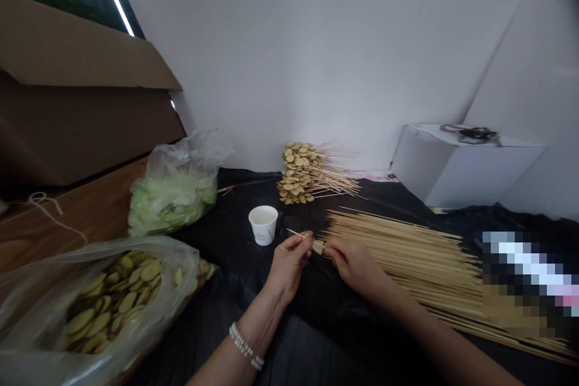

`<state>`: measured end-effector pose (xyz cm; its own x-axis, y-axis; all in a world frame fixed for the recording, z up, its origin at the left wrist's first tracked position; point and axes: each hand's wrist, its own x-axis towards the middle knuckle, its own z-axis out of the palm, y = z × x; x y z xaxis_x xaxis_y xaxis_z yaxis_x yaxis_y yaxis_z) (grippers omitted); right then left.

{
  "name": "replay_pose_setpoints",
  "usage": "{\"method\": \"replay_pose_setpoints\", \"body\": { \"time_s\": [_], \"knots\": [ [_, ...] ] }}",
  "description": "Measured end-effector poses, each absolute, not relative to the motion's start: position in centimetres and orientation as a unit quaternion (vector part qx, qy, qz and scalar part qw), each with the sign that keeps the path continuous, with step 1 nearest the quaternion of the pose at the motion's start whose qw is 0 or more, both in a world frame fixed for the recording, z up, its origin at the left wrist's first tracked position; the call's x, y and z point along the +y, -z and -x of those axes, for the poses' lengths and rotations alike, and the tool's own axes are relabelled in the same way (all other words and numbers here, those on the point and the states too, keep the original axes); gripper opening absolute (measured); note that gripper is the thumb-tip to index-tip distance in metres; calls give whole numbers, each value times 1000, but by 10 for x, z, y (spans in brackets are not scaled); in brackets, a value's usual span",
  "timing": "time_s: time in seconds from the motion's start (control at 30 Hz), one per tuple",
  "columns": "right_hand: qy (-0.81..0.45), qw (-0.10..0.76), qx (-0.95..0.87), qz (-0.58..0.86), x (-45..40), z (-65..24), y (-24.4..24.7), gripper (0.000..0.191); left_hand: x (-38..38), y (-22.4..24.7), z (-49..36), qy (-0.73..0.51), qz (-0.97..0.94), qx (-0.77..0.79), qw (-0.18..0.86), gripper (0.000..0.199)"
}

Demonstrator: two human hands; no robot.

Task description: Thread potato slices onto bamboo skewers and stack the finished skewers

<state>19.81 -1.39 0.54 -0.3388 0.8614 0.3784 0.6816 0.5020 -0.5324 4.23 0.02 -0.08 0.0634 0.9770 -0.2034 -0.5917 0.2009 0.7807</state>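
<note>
My left hand pinches a thin bamboo skewer over the black plastic sheet. My right hand holds a small pale slice of food against the skewer's end, and its fingers partly hide the slice. A large pile of loose bamboo skewers lies just right of my right hand. A white paper cup stands beyond my left hand. Behind it, a stack of finished skewers threaded with round tan slices rests on the sheet.
A clear bag of tan slices lies at lower left, and a bag of pale green pieces sits behind it. A large cardboard box stands at left on a wooden surface. A white box stands at right, and a pixelated patch hides the far right.
</note>
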Motion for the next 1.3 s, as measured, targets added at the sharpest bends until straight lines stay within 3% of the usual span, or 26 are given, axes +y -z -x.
{"method": "replay_pose_setpoints", "body": {
  "time_s": [0.13, 0.27, 0.43, 0.5, 1.0, 1.3],
  "knots": [
    [-118, 338, -797, 486, -12, -203, -7, 24, 4, -6, -37, -577, -204, 354, 707, 18],
    [-103, 343, -788, 501, -8, -209, -9, 26, 9, -14, -25, -543, -91, 304, 777, 23],
    [-97, 344, -790, 499, -7, -210, -10, 25, 9, -13, -21, -524, -119, 256, 803, 65],
    [-95, 346, -790, 497, -8, -209, -11, 26, 10, -11, -22, -530, -144, 267, 792, 68],
    [-116, 348, -794, 485, -10, -211, -17, 24, 9, -10, -26, -566, -200, 370, 709, 17],
    [-133, 351, -792, 482, -11, -212, -22, 25, 12, -11, -21, -575, -223, 394, 681, 15]
  ]
}}
